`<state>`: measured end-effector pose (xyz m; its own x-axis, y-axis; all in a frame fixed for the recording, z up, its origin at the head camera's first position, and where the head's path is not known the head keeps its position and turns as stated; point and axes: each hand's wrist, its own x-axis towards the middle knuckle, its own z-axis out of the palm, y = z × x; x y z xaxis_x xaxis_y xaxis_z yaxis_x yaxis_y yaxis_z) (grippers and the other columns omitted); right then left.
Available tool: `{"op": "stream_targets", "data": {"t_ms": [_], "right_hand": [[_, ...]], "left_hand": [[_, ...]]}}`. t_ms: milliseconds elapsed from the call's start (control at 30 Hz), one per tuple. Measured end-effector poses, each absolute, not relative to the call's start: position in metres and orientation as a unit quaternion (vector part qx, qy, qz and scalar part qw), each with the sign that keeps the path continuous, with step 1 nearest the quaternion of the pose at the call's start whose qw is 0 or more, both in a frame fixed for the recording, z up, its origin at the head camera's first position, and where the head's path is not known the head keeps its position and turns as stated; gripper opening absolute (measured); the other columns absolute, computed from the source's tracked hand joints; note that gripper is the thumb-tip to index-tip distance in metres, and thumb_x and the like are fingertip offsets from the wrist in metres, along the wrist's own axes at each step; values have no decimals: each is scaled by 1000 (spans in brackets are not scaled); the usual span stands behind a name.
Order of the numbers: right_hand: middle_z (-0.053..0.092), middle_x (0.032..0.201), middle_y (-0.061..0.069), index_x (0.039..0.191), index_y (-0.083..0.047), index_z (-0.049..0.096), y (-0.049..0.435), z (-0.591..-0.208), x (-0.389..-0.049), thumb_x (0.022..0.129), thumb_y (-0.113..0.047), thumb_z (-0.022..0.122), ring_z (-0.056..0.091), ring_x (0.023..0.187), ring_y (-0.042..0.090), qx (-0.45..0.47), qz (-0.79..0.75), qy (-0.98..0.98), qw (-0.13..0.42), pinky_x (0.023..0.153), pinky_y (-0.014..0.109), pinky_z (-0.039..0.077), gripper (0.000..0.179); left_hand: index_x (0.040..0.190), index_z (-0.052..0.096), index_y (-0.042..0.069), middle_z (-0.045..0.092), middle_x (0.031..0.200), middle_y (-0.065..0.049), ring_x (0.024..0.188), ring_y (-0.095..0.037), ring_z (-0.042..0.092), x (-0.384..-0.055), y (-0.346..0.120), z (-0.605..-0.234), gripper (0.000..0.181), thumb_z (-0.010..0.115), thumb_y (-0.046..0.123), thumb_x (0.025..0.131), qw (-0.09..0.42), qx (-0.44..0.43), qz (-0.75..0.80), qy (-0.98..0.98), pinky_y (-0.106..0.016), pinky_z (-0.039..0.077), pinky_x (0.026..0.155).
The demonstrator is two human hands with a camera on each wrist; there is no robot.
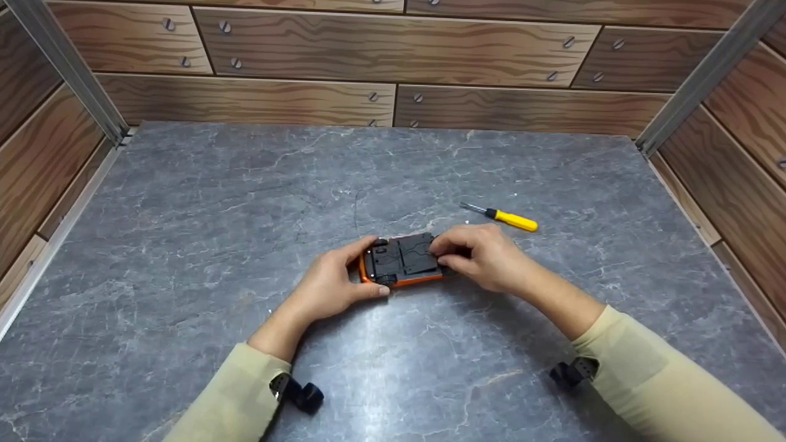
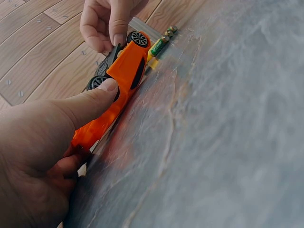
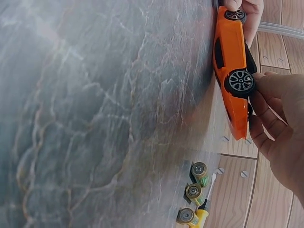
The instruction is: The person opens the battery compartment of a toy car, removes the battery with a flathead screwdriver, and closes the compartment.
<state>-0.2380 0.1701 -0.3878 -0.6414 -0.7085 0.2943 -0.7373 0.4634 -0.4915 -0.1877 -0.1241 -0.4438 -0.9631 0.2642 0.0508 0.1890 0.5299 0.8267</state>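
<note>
An orange toy car [image 1: 417,280] lies upside down on the table, its black underside facing up. My left hand [image 1: 328,279] grips one end of it, thumb along the near side by a wheel [image 2: 98,82] and fingers round the far side. At the other end my right hand [image 1: 491,258] pinches the edge of a black battery cover [image 1: 419,253] on the underside. In the left wrist view this cover stands tilted up from the car body. Whatever lies beneath the cover is hidden.
Beyond my right hand lies a screwdriver [image 1: 514,220] with a yellow handle. Three batteries [image 3: 194,191], green and gold, are close to it in the right wrist view; my right hand hides them from the head view. Wood-patterned walls [image 1: 393,49] enclose the grey marbled table [image 1: 245,184].
</note>
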Motion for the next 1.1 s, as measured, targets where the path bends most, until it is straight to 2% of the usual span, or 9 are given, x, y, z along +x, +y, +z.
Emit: {"op": "stream_targets", "data": {"t_ms": [600, 1100], "right_hand": [[80, 106, 4, 109, -9, 80, 168, -384, -237, 91, -3, 81, 74, 100, 23, 411, 292, -864, 8, 90, 45, 61, 19], [80, 107, 3, 107, -11, 80, 168, -382, -238, 91, -3, 81, 74, 98, 22, 404, 290, -867, 0, 88, 45, 61, 18]], "left_hand": [[161, 48, 16, 55, 157, -9, 145, -27, 50, -188, -124, -444, 97, 96, 37, 79, 42, 128, 468, 873, -44, 36, 123], [161, 48, 14, 54, 158, -11, 146, -30, 49, -188, -123, -444, 97, 95, 36, 79, 43, 124, 463, 876, -45, 35, 124]]}}
